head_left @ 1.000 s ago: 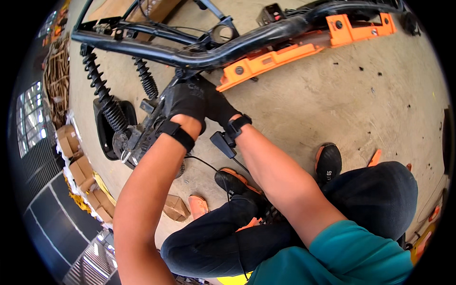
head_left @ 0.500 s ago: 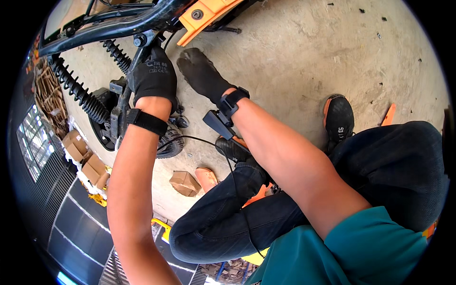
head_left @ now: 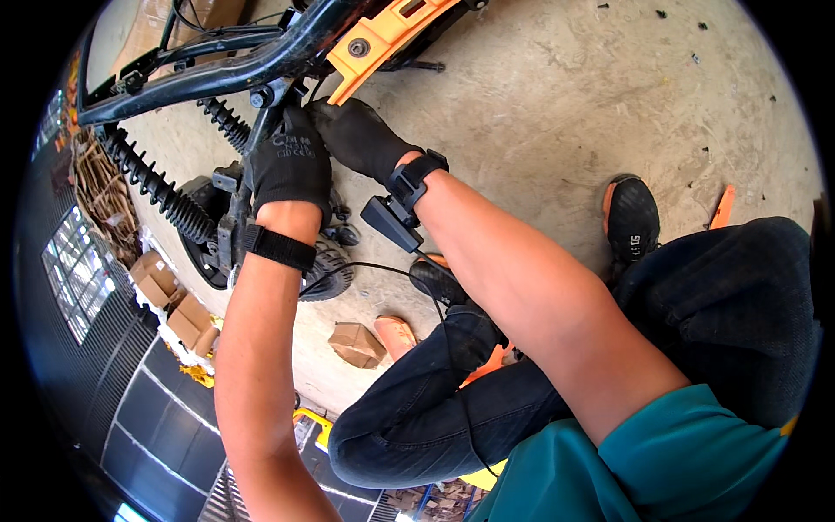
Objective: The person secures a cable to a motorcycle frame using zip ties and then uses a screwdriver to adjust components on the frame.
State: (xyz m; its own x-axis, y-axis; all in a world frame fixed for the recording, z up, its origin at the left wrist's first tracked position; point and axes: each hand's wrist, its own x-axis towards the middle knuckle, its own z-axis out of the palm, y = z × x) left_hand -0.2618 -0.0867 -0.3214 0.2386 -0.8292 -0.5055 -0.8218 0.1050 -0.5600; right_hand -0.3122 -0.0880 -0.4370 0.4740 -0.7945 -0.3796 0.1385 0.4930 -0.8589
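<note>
Sitting on bare concrete floor (head_left: 565, 96), knees up. Reaching forward with the black-gloved left hand (head_left: 289, 161), fingers curling over a joint low on the black tubular steel frame (head_left: 217, 74); black-gloved right hand (head_left: 361, 135) pressing beside it, grip unclear. Likely handling heavy, rigid, greasy; gripping best along the bare tube. Lying beyond, a black coil spring shock absorber (head_left: 152, 183).

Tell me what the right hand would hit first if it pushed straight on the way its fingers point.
The right hand points up and left, fingertips already near the black frame tube and its bracket, beside the orange panel. It would probably meet that bracket first, though depth is unclear.
</note>
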